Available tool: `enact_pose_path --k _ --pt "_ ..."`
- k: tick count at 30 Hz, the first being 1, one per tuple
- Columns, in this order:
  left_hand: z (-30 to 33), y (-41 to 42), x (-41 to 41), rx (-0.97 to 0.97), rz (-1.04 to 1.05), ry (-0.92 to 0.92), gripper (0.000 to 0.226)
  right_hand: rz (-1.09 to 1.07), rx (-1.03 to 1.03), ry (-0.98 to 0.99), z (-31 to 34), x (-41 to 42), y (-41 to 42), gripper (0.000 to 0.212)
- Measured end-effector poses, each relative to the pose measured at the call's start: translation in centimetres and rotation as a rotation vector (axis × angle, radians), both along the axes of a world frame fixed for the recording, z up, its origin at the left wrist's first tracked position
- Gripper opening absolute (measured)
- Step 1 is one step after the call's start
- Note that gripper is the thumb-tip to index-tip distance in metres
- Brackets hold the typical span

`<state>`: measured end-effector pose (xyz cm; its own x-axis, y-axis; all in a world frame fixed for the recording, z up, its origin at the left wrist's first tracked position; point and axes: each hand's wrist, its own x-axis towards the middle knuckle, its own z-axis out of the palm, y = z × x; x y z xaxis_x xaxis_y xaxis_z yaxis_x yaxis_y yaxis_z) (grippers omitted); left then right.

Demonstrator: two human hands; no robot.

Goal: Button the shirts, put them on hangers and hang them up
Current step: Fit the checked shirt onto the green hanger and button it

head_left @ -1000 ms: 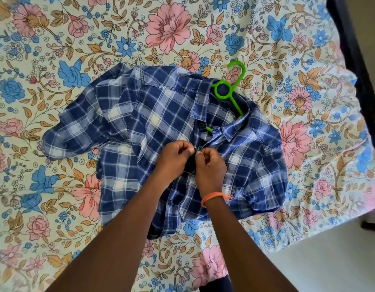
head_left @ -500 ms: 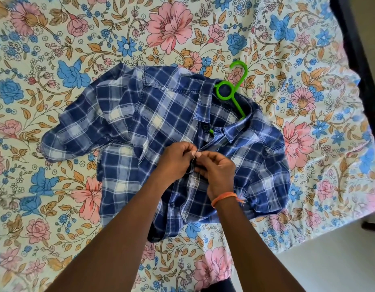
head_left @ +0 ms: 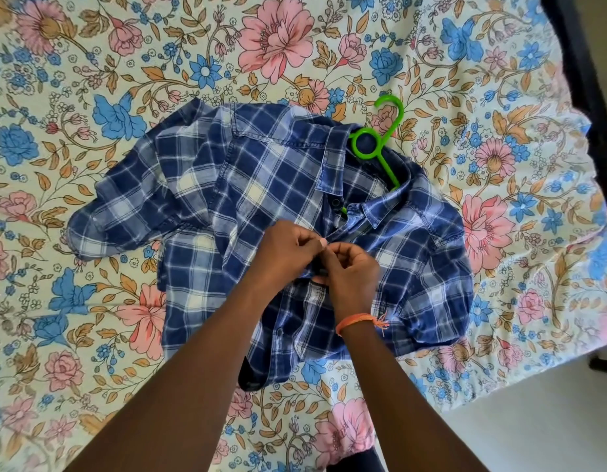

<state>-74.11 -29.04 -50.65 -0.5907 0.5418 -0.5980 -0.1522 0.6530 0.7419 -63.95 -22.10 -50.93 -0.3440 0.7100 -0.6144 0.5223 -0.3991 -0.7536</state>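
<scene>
A blue and white plaid shirt [head_left: 261, 185] lies crumpled on the flowered bed, collar towards the upper right. A green plastic hanger [head_left: 380, 141] sits inside it, its hook and ring sticking out past the collar. My left hand [head_left: 285, 253] pinches the left edge of the shirt front below the collar. My right hand [head_left: 353, 270], with an orange thread band on the wrist, pinches the right edge against it. The button between my fingertips is hidden. Below my hands the front hangs open.
The bed is covered by a floral sheet [head_left: 90, 335] in pink, blue and tan. A dark bed frame [head_left: 581, 80] runs down the right side. Pale floor [head_left: 533, 430] shows at the lower right, past the bed's corner.
My hands have stayed at the same spot on the shirt front. The right hand's fingers have shifted slightly over the placket; the shirt and hanger have not moved.
</scene>
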Motion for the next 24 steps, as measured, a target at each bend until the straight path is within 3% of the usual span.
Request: enact_pose_path --k 4,8,14,16,18,20,24 --pt "0.1 0.4 -0.2 -0.062 -0.06 0.129 0.019 0.038 -0.03 0.02 0.5 0.2 0.8 0.007" --pt "1.0 1.6 0.5 -0.16 -0.191 0.352 0.018 -0.031 -0.231 0.065 0.6 0.1 1.6 0.007" --pt "0.8 2.0 1.9 -0.212 -0.04 0.293 0.018 -0.126 -0.402 0.111 0.8 0.1 2.0 0.007" --pt "0.8 2.3 1.5 -0.325 -0.169 0.303 0.015 -0.023 -0.267 -0.018 0.7 0.4 2.1 0.007" --pt "1.0 2.8 1.1 -0.4 -0.27 0.376 0.012 0.13 0.088 -0.154 0.7 0.5 2.8 0.01" --pt "0.9 3.4 0.6 -0.328 -0.288 0.448 0.018 0.187 0.373 -0.174 1.2 -0.2 3.9 0.014" --pt "0.8 4.9 -0.3 -0.141 -0.086 0.413 0.021 0.217 0.495 -0.206 1.2 -2.9 5.5 0.018"
